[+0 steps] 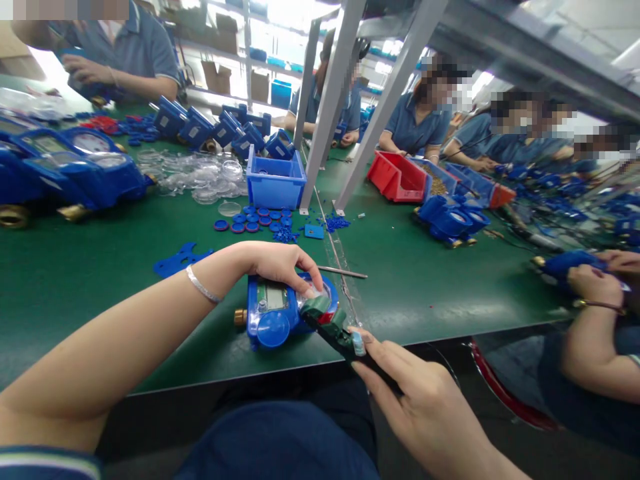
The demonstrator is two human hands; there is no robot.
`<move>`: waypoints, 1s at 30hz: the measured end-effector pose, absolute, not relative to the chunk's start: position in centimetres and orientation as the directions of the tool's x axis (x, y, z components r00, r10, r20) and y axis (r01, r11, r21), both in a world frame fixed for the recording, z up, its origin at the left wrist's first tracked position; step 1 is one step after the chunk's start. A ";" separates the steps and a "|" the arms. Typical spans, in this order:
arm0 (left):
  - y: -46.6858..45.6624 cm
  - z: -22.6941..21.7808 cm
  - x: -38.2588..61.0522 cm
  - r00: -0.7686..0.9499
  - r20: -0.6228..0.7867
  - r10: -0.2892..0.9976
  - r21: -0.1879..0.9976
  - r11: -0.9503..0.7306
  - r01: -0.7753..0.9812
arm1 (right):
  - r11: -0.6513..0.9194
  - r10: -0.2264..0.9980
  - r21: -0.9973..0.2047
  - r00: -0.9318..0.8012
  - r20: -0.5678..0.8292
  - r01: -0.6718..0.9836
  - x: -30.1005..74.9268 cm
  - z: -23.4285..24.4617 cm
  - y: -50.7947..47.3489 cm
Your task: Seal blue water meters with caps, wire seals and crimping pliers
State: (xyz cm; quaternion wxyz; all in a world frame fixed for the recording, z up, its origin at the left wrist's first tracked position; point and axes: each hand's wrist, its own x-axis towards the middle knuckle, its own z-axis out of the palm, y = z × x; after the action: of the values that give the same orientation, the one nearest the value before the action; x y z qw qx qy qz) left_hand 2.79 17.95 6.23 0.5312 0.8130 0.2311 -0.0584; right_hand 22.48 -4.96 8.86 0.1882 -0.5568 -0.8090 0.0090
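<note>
A blue water meter [274, 313] with a brass end fitting lies near the front edge of the green table [125, 293]. My left hand [280, 263] rests on top of it, fingers curled over its round dial and gripping the body. A bracelet circles that wrist. My right hand [420, 393] is closed around a dark green handled tool [336, 328], whose tip touches the meter's right side by the dial.
Behind the meter stand a blue bin [275, 180], small blue caps [253, 221], clear round lenses [205, 177] and a thin metal rod [343, 272]. Finished blue meters [65, 167] crowd the left. A red bin [397, 177] sits right of grey frame legs [325, 107]. Several co-workers sit around.
</note>
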 end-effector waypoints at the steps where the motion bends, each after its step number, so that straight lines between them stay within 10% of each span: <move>1: 17.9 6.2 2.8 0.885 -0.341 0.317 0.835 -0.330 0.440 | 0.381 0.899 -0.221 -0.305 0.313 0.898 22.4 9.1 -5.0; 30: 17.6 6.5 2.7 0.866 -0.360 0.347 0.817 -0.330 0.472 | 0.329 0.924 -0.242 -0.258 0.283 0.913 21.6 10.2 -5.1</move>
State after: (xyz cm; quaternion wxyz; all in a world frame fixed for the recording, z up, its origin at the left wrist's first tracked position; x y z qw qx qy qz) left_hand 2.71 17.63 6.46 0.5211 0.8133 0.2518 -0.0600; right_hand 21.63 -5.06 10.17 0.1891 -0.5791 -0.7929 0.0145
